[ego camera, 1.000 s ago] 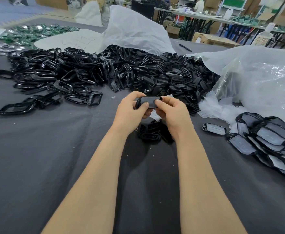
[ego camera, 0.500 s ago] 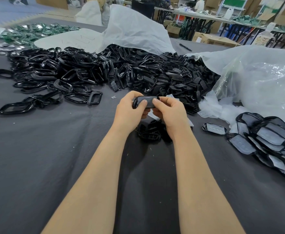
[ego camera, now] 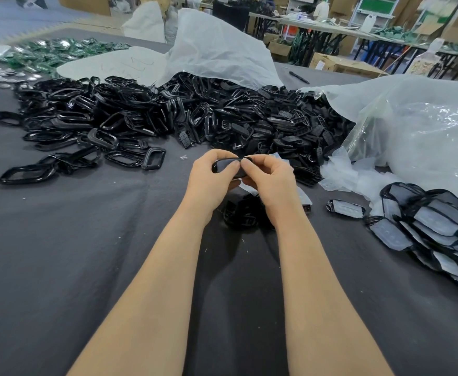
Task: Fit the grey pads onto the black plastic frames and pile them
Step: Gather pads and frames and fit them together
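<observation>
Both hands hold one black plastic frame (ego camera: 225, 167) with a grey pad in it, above the middle of the table. My left hand (ego camera: 208, 183) grips its left end, thumb on the pad face. My right hand (ego camera: 269, 183) pinches its right end, fingertips meeting the left thumb. A big heap of loose black frames (ego camera: 168, 115) lies behind the hands. Finished frames with grey pads are piled (ego camera: 434, 229) at the right, one lying apart (ego camera: 345, 208). A few dark parts (ego camera: 242, 213) sit under my wrists, partly hidden.
The table has a dark grey cloth (ego camera: 59, 253). Clear plastic bags (ego camera: 412, 131) and a white sheet (ego camera: 217, 47) lie behind and right of the heap. Green parts (ego camera: 54, 51) sit far left, a black pen (ego camera: 299, 77) far back. Other tables stand beyond.
The frame has tilted a little and shifted slightly left; my right fingertips have slid along its top edge toward the left thumb. Arms stay in place.
</observation>
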Demonstrator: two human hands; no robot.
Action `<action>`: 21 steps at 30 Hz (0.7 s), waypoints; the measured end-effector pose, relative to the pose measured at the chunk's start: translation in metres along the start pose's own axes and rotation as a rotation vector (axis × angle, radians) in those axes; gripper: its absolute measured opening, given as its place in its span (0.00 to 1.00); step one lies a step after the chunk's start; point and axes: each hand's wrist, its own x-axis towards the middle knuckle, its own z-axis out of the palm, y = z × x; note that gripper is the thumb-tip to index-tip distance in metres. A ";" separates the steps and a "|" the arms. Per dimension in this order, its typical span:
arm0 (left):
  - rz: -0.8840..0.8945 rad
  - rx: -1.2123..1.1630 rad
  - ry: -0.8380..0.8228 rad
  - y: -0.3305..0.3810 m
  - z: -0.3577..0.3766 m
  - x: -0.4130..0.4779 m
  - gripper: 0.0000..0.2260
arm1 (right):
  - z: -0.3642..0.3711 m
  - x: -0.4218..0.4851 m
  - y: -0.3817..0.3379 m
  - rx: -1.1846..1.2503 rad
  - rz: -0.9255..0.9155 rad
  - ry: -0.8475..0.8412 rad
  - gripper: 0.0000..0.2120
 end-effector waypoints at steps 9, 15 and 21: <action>-0.106 -0.180 -0.003 0.000 0.003 0.002 0.12 | 0.002 0.002 -0.002 -0.033 0.037 0.065 0.10; -0.078 -0.121 -0.020 -0.001 0.005 0.001 0.13 | 0.004 0.001 -0.002 0.025 0.093 0.108 0.10; -0.060 -0.106 -0.010 -0.003 0.003 0.000 0.09 | 0.007 0.000 -0.001 -0.042 0.083 0.087 0.07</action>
